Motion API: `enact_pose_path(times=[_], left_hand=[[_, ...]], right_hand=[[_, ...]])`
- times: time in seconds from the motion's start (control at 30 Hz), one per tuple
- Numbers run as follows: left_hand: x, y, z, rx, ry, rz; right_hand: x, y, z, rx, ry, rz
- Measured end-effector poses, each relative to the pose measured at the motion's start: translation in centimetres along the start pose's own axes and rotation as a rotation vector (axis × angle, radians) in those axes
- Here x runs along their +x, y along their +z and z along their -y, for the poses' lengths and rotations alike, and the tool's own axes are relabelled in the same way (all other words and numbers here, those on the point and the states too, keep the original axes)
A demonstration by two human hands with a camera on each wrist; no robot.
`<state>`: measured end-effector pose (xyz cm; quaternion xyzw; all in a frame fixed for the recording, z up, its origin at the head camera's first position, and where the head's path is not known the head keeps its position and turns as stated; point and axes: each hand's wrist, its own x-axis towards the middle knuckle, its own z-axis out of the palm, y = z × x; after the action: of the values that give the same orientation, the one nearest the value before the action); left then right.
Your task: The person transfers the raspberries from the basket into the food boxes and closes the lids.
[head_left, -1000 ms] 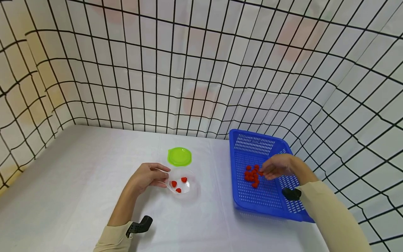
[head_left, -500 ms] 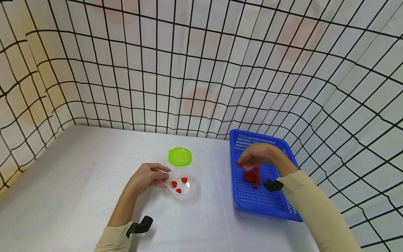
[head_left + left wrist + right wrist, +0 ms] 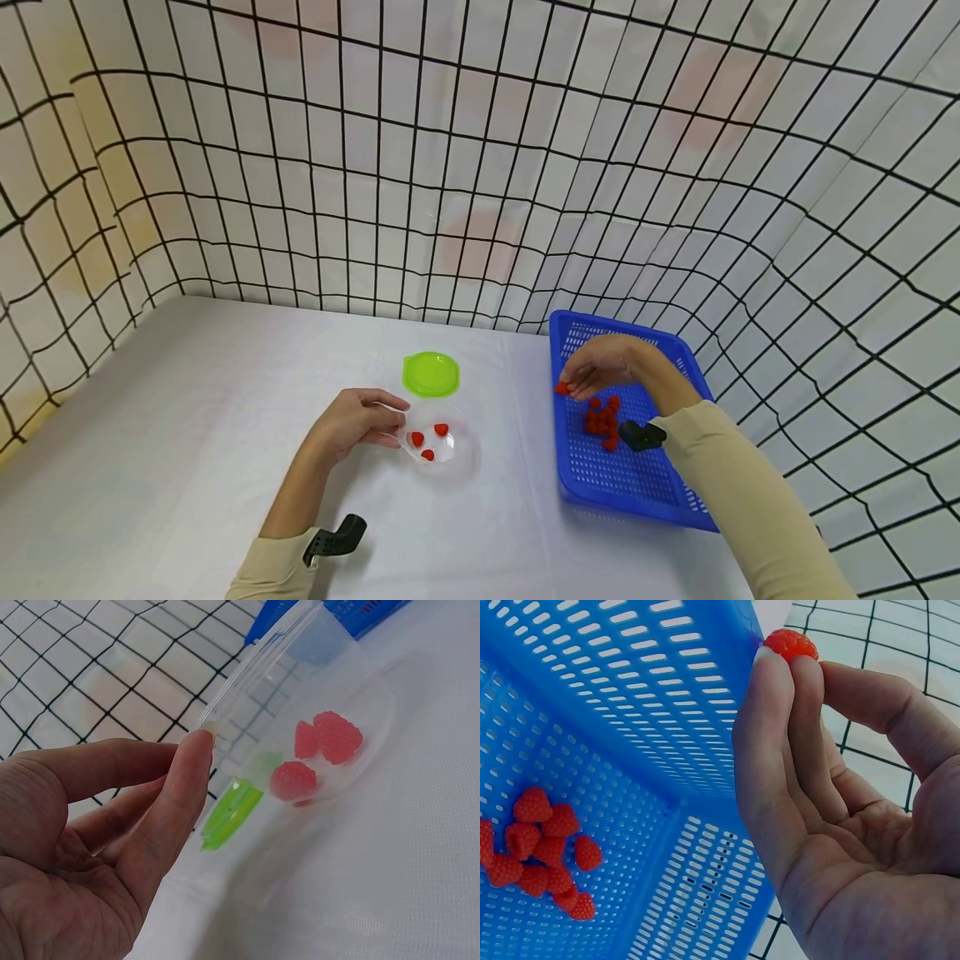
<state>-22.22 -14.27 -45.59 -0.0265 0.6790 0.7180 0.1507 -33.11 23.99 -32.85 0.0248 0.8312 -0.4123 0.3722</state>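
Note:
Between the fingertips of my right hand (image 3: pixel 603 365) is a red raspberry (image 3: pixel 791 645), pinched over the left rim of the blue plastic basket (image 3: pixel 564 467). Several more raspberries (image 3: pixel 549 851) lie in a cluster on the basket's floor, under and in front of the palm. My left hand (image 3: pixel 358 425) pinches the rim of a clear plastic tub (image 3: pixel 255 690), thumb and fingers at its left side in the head view. Three raspberries (image 3: pixel 337 739) sit on the bottom of the tub, which stands on the white cloth.
Just behind the tub lies a bright green lid (image 3: pixel 431 374), flat on the white-covered table (image 3: pixel 187 400). A black wire grid (image 3: pixel 375 217) with white sheeting behind it borders the back and sides. The basket stands close to the right side of the grid.
My right hand has moved left and slightly back, carrying a raspberry from the pile to the basket's left rim. The left hand and tub stay in place.

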Motion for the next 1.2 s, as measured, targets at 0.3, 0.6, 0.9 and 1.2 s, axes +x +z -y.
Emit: enact_pose_path(times=[0.3, 0.6, 0.9, 1.2], left_hand=[[-0.24, 0.11, -0.10, 0.006, 0.010, 0.012], [-0.08, 0.05, 0.17, 0.006, 0.005, 0.001], [-0.05, 0.03, 0.14, -0.002, 0.012, 0.012], [-0.19, 0.03, 0.00, -0.001, 0.013, 0.014]], right_hand=[[-0.29, -0.10, -0.48, -0.006, -0.009, 0.007], [-0.50, -0.15, -0.87, 0.007, -0.020, 0.013], [-0.72, -0.02, -0.73, 0.042, 0.007, 0.064], [-0.63, -0.03, -0.80, 0.067, 0.002, 0.100]])
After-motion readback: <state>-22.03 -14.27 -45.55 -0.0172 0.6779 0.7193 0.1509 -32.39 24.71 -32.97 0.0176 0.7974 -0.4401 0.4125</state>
